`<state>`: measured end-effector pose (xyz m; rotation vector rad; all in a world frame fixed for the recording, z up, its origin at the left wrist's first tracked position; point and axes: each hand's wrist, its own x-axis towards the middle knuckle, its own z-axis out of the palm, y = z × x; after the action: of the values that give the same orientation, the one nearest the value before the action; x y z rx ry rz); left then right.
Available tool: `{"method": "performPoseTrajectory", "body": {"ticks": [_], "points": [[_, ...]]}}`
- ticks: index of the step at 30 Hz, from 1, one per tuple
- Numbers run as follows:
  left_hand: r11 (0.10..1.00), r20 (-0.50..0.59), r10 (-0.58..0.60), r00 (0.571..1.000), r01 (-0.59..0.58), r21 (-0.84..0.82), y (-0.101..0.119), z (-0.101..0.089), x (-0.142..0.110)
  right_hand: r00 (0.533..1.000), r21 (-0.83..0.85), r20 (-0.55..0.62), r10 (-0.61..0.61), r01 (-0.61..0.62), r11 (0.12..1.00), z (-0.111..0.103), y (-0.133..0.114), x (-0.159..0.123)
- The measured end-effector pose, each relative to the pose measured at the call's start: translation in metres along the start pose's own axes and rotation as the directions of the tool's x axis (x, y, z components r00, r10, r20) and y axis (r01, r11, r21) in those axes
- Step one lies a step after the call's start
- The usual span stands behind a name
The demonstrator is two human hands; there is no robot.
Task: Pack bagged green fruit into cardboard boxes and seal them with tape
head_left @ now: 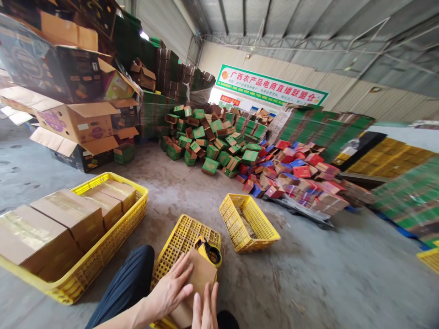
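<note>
Brown cardboard box [203,270] lies near, over a yellow perforated plastic crate [168,249]. I find left hand [172,285] and right hand [206,314] laid against it, fingers extended, grip unclosed. Judged step: pressing flaps; next move calls for steady, level pressure.

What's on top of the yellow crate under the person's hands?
A cardboard box, with the left hand and right hand on it, plus a tape dispenser by its far end. The box hides any contents and part of the crate.
</note>
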<state>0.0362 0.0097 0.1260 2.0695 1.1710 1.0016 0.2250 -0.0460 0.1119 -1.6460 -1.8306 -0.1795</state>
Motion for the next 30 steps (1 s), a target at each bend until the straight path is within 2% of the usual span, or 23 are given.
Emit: {"method": "performPoseTrajectory", "body": {"ticks": [2, 5, 10, 13, 17, 19, 24, 26, 30], "points": [[0.992, -0.01, 0.097, 0.995, -0.096, 0.084, 0.0, 0.005, -0.003, 1.0, -0.02, -0.007, 0.014, -0.014, 1.0, 0.002, 0.003, -0.005], [0.976, -0.013, 0.165, 0.986, -0.162, 0.144, -0.001, 0.002, -0.006, 0.999, -0.065, 0.034, 0.01, -0.007, 0.998, 0.01, 0.008, -0.009], [0.967, 0.041, 0.191, 0.981, -0.195, 0.163, -0.001, -0.012, -0.011, 0.995, -0.151, 0.048, -0.086, 0.092, 0.984, 0.028, 0.018, 0.001], [0.969, 0.069, 0.185, 0.98, -0.193, 0.156, 0.0, -0.015, -0.016, 0.994, -0.164, 0.054, -0.091, 0.099, 0.981, 0.032, 0.017, 0.007], [0.976, 0.09, 0.153, 0.984, -0.164, 0.141, 0.001, -0.018, -0.025, 0.992, -0.18, 0.078, -0.099, 0.112, 0.977, 0.027, 0.009, 0.01], [0.983, 0.067, 0.132, 0.989, -0.139, 0.119, -0.001, -0.019, -0.027, 0.989, -0.198, 0.1, -0.113, 0.131, 0.971, 0.022, 0.004, 0.01], [0.994, -0.015, 0.101, 0.995, -0.1, 0.045, -0.007, -0.015, -0.021, 0.946, -0.184, 0.224, -0.234, 0.276, 0.943, 0.005, -0.006, 0.009], [0.995, -0.032, 0.092, 0.995, -0.091, 0.034, -0.009, -0.011, -0.02, 0.935, -0.174, 0.23, -0.271, 0.313, 0.934, 0.0, -0.011, 0.01], [0.995, -0.008, 0.102, 0.995, -0.102, 0.018, -0.01, -0.012, -0.02, 0.942, -0.126, 0.221, -0.253, 0.285, 0.95, -0.006, -0.022, 0.017]]}}
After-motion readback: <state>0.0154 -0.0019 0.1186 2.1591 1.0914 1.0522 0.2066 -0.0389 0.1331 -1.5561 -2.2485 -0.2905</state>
